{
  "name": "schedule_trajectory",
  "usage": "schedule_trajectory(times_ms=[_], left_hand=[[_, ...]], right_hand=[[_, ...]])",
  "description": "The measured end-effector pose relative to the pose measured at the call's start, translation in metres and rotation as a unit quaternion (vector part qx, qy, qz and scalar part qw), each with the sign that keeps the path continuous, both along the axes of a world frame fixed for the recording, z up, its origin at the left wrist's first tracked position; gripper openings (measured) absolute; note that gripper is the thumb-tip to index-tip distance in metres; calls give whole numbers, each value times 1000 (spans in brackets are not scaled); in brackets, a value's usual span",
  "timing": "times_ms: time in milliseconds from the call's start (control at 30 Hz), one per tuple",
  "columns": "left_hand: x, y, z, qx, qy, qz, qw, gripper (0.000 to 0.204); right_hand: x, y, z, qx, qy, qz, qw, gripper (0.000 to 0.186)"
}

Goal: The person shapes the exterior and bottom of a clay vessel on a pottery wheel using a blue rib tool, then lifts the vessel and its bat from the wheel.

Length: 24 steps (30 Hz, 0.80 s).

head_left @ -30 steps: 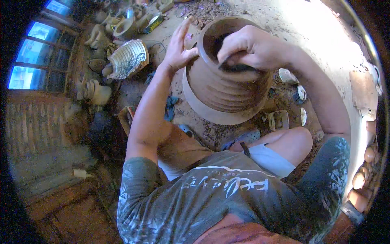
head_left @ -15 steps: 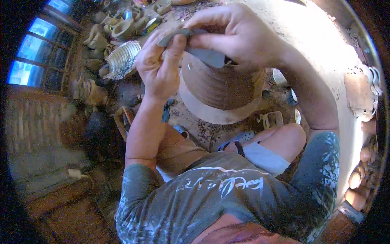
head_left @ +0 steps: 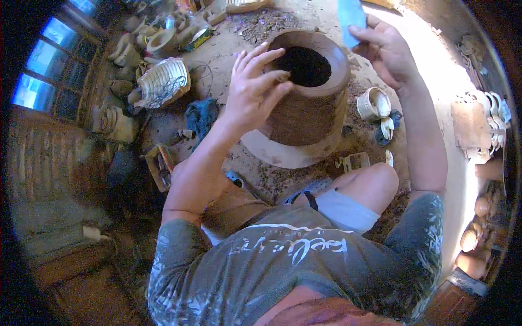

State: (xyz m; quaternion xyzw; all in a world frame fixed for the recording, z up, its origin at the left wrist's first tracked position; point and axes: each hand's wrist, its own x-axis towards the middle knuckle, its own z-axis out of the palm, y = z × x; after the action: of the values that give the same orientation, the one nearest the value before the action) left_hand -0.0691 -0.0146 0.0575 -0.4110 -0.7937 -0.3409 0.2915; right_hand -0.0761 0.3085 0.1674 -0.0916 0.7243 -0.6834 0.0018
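Note:
A brown clay pot (head_left: 302,122) with a ridged wall and a dark open mouth stands on a pale round base (head_left: 288,159) in front of me. My left hand (head_left: 258,84) is at the left side of its rim, fingers apart and slightly curled. My right hand (head_left: 383,49) is raised beyond the rim on the right, holding a thin flat tool (head_left: 349,16) upright between thumb and fingers; it looks pale blue in the light.
Clay pieces (head_left: 160,41), a ribbed pale object (head_left: 163,81) and a blue cloth (head_left: 198,119) lie at left. A white container (head_left: 373,104) sits right of the pot. More pottery (head_left: 472,239) lines the bright right side. My crossed legs are below.
The flat tool, between both hands half a second ago, is now raised to the upper right in my right hand. My left hand has come down to the rim, fingers looser. The pot's mouth now shows.

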Motion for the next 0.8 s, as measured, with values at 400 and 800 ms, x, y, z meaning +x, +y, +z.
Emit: schedule_trajectory(times_ms=[400,800], left_hand=[[35,21,-43,193,-212,101,953,120],[35,39,-60,58,-174,128,975,129]], right_hand=[[-32,-89,-37,399,198,-32,895,31],[-44,-115,-51,423,368,-29,828,26]])
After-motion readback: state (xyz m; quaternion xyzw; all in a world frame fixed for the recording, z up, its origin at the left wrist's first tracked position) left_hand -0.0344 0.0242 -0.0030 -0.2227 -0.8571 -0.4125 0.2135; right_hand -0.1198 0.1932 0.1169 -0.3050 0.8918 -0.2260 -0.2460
